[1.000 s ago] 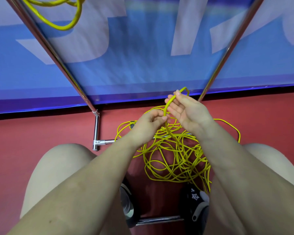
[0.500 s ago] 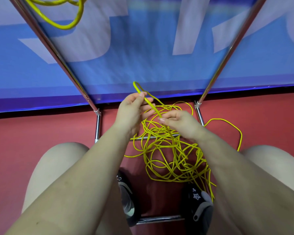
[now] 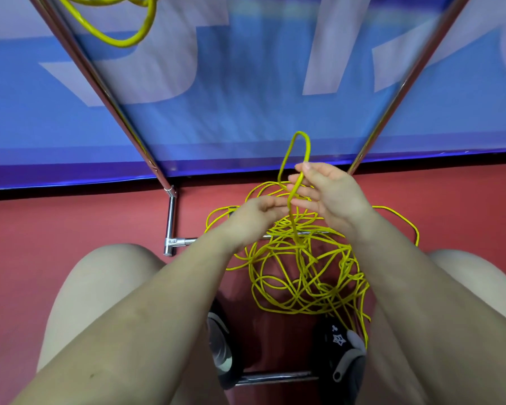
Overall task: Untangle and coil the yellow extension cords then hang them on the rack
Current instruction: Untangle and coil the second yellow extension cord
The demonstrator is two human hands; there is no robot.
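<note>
1. Below both hands, a loose tangle of thin, glossy yellow cord [image 3: 301, 276] lies on the red floor [image 3: 70, 226], across a chrome rack bar [image 3: 278, 237].
2. Right hand [image 3: 333, 197] pinches a narrow upright loop [image 3: 300, 147], long axis vertical; left hand [image 3: 251, 217], just beside, blurred, grip unclear.
3. Beyond them, chrome poles [image 3: 105, 92]; coiled cord [image 3: 129, 27] hangs upper left.

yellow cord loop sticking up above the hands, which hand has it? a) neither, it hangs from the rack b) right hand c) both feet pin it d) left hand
b: the right hand pinches the raised yellow cord loop between thumb and fingers, while the left hand sits just below it, its own hold on the cord too blurred to tell.
</note>
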